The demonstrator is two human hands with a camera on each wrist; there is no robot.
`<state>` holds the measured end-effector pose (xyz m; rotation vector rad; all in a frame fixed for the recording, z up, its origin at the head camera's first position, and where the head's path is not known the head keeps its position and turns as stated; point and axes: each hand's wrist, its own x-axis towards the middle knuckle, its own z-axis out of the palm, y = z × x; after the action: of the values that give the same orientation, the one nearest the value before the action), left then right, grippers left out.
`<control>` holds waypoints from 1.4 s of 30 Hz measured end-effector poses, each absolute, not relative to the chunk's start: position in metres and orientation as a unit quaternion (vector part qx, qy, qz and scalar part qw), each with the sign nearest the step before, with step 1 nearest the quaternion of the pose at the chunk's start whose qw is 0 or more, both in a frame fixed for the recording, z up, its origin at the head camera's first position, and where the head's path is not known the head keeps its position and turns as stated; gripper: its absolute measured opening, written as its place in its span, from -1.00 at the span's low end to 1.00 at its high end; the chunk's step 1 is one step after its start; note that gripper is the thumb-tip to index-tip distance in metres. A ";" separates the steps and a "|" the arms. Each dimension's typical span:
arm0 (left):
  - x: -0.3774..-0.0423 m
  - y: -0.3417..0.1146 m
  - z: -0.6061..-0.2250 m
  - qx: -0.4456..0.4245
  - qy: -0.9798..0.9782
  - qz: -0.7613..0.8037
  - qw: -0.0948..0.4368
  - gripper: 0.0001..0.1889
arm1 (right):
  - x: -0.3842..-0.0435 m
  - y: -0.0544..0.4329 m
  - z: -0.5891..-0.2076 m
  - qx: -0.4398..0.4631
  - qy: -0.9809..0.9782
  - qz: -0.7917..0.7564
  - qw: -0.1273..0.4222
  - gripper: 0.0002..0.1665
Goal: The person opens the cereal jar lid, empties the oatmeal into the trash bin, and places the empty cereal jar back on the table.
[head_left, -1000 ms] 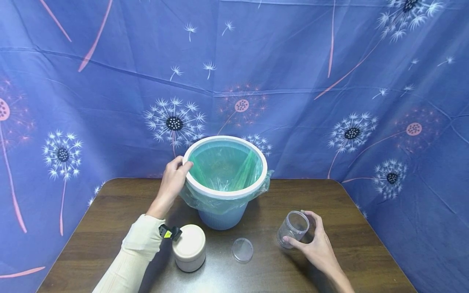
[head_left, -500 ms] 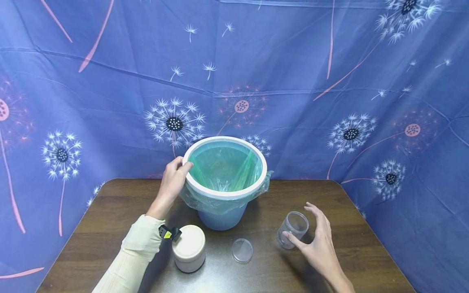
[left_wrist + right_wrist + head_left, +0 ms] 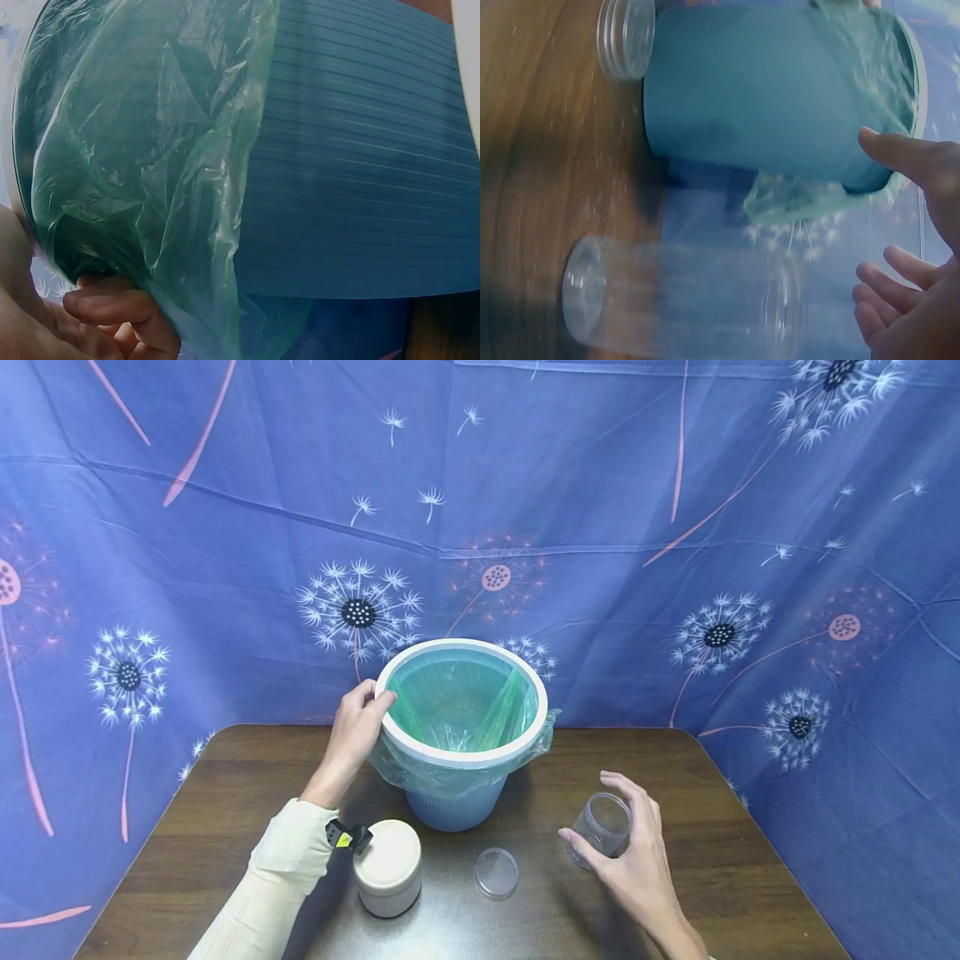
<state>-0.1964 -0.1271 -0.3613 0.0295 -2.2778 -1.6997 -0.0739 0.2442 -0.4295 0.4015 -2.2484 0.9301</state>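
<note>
A blue ribbed trash bin (image 3: 453,806) with a white rim stands at the middle back of the table. Its green plastic liner (image 3: 165,150) is folded out over the rim. My left hand (image 3: 351,735) grips the left side of that rim, thumb on top and fingers curled beneath. To the right, a clear, lidless jar (image 3: 682,296) stands upright on the table. My right hand (image 3: 637,864) is over and beside it, thumb and fingers spread apart around its mouth, holding nothing. The jar's clear round lid (image 3: 496,872) lies flat between bin and jar.
A cream lidded canister (image 3: 387,868) stands in front of the bin, right beside my left wrist with its black strapped camera (image 3: 348,837). Behind the brown wooden table (image 3: 247,768) hangs a blue dandelion-print cloth (image 3: 600,485).
My right hand has let go of the jar: its fingers lifted off and spread, then shifted left over the jar. The left hand, bin and lid stay where they were.
</note>
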 end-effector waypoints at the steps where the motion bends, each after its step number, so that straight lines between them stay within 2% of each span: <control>1: -0.197 -0.127 -0.361 0.009 -0.794 -0.589 0.149 -0.77 | -0.073 0.241 -0.429 0.154 -0.861 0.356 0.329 0.10; 16: -0.198 -0.130 -0.360 -0.009 -0.822 -0.550 0.145 -0.75 | -0.070 0.188 -0.441 0.213 -0.854 0.403 0.251 -0.04; 30: -0.197 -0.134 -0.356 -0.023 -0.835 -0.533 0.137 -0.74 | -0.074 0.132 -0.473 0.239 -0.848 0.470 0.055 -0.06; 34: -0.197 -0.135 -0.356 -0.024 -0.842 -0.521 0.136 -0.74 | -0.074 0.115 -0.484 0.261 -0.840 0.475 0.014 -0.06; 42: -0.194 -0.138 -0.353 -0.027 -0.859 -0.498 0.118 -0.72 | -0.074 0.090 -0.500 0.295 -0.835 0.464 0.006 -0.01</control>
<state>-0.1941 -0.1381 -0.3532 -0.0789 -2.5123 -1.4576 -0.0741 0.0903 -0.5002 0.9224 -2.6148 1.4523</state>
